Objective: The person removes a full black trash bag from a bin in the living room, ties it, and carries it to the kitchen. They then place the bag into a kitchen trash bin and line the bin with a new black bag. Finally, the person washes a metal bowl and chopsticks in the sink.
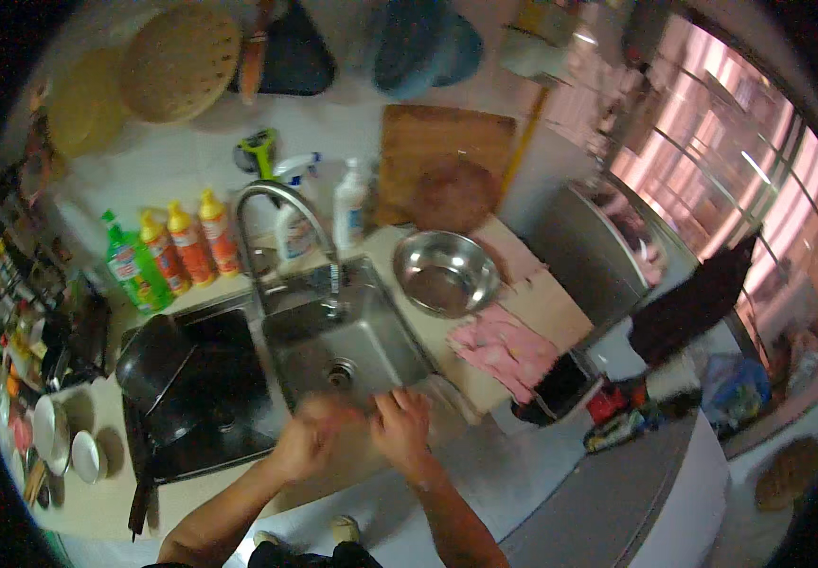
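Note:
My left hand (304,440) and my right hand (402,426) are close together over the front edge of the stainless steel sink basin (373,348). Motion blurs the left hand most. A blurred reddish patch lies between the hands, and I cannot tell whether it is fingers or a small held thing. The right hand's fingers are curled. Beyond them the basin's drain (340,373) shows, under a gooseneck faucet (288,190). To the left, a black wok (160,376) leans in the dark second basin (238,397).
A steel bowl (446,273) and a pink cloth (505,348) lie on the right counter. Several cleaner bottles (192,245) and a spray bottle (295,227) line the back. Small bowls (89,456) sit at left. A wok handle (140,504) projects over the front counter.

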A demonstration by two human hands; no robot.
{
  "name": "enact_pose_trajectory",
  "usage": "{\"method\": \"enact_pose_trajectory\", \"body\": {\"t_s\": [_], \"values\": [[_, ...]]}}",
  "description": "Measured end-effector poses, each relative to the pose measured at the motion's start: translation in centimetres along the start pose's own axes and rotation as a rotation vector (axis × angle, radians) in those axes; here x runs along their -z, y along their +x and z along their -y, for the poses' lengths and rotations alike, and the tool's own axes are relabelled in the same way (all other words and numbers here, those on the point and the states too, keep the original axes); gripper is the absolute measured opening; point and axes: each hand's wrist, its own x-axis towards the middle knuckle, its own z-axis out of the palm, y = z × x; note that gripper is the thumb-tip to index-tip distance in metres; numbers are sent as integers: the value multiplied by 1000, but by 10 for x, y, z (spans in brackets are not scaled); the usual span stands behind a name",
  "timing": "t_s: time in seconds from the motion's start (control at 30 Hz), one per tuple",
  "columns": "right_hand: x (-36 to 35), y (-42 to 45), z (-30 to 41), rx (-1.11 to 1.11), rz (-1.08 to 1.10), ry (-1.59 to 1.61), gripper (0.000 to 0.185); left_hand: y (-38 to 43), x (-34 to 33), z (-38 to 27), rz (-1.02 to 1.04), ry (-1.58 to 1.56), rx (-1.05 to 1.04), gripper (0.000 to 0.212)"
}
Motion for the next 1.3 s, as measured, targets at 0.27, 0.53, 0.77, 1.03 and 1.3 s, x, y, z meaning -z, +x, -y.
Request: {"method": "enact_pose_trajectory", "body": {"t_s": [0.27, 0.53, 0.77, 1.03, 1.3], "values": [[-35, -177, 101, -517, 731, 557, 18, -185, -126, 8, 122, -634, 457, 28], [-57, -102, 111, -508, 721, 701, 18, -209, -28, -15, -434, -533, 345, 37], [-97, -75, 108, -560, 459, 584, 19, -233, 8, -26, -496, -598, 464, 43], [-22, -164, 150, -505, 400, 148, 29, -235, -14, -15, -209, -551, 252, 67], [93, -144, -24, -326, -15, -219, 36, -105, -81, -41, -59, -1, 44, 65]]}}
